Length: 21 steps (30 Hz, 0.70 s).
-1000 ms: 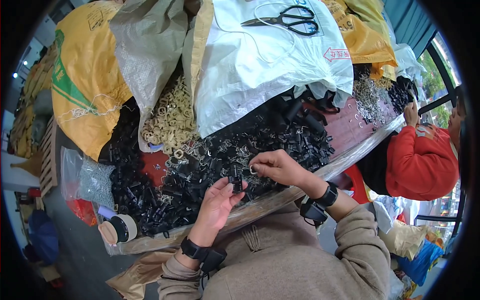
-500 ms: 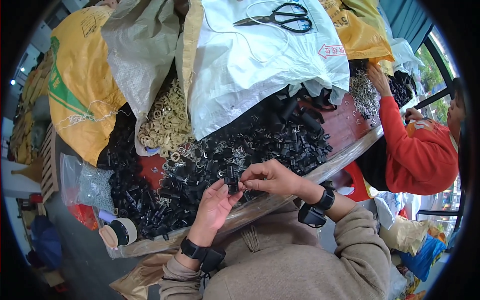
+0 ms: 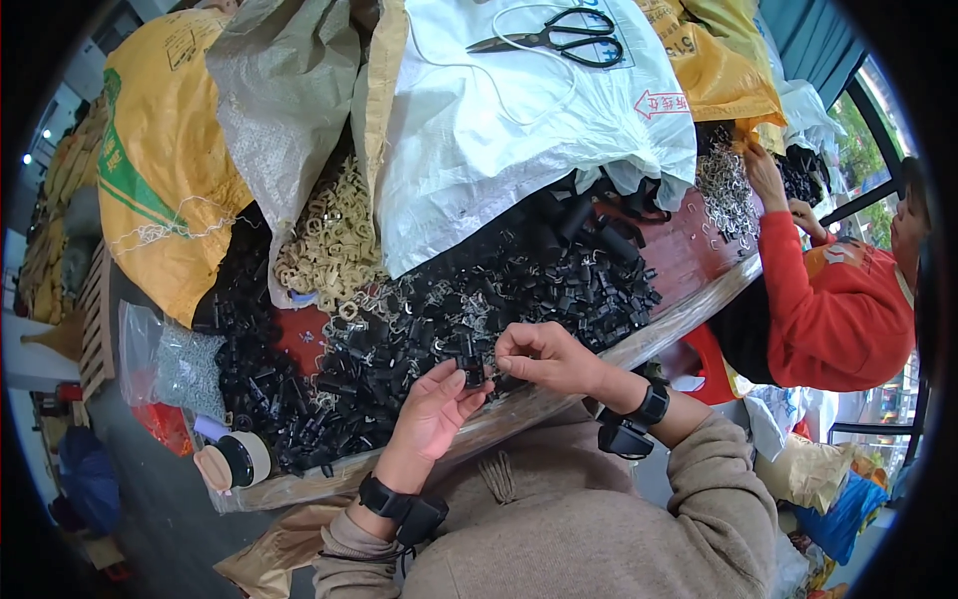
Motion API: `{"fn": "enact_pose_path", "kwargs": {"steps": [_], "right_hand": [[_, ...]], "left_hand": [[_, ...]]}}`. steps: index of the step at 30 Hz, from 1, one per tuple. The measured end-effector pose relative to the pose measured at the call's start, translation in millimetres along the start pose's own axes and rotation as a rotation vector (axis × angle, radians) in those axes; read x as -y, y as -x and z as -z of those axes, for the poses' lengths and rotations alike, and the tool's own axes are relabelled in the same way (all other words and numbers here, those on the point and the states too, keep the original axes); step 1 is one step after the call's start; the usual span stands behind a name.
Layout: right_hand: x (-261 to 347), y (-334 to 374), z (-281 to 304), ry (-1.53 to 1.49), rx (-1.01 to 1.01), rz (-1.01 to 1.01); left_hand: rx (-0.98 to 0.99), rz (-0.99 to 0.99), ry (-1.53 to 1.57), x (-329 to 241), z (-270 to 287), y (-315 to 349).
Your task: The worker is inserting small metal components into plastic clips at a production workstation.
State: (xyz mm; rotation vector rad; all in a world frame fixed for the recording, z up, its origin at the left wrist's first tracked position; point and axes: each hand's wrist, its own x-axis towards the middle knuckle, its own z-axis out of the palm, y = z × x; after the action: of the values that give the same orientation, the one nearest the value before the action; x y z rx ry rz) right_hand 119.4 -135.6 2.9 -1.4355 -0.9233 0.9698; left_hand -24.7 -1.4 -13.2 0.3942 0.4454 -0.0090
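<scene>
A small black plastic part (image 3: 472, 373) is pinched between the thumb and fingers of my left hand (image 3: 431, 411), just over the near edge of the worktable. Close to its right side is my right hand (image 3: 552, 361), the fingers curled into a pinch a little apart from the part. Whatever those fingertips may hold is too small to make out. Beneath and beyond both hands spreads a heap of black plastic parts (image 3: 359, 411). Small metal clips (image 3: 469, 309) lie mixed among them.
Beige rings (image 3: 324, 255) spill from a grey sack (image 3: 284, 100). Black scissors (image 3: 549, 38) rest on a white sack (image 3: 479, 170). A lidded jar (image 3: 239, 459) stands at the near left corner. At right, a person in red (image 3: 833, 309) reaches toward metal hooks (image 3: 728, 190).
My right hand has drawn slightly right, away from the black part, which stays in my left hand. The co-worker's hands have shifted near the yellow sack.
</scene>
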Motion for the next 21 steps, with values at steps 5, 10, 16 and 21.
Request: {"fn": "enact_pose_path", "kwargs": {"steps": [5,10,16,21], "right_hand": [[4,1,-3,-0.092,-0.007,0.002],[18,4,-9,0.144,-0.062,0.119],[12,7,-10,0.335,-0.095,0.266],[14,8,-9,0.199,-0.055,0.165]], "left_hand": [[-0.016,-0.001,-0.042,3,-8,1],[0.008,0.004,-0.039,10,0,4],[0.017,0.008,-0.065,13,4,2],[0.006,0.013,-0.129,10,-4,4]]}}
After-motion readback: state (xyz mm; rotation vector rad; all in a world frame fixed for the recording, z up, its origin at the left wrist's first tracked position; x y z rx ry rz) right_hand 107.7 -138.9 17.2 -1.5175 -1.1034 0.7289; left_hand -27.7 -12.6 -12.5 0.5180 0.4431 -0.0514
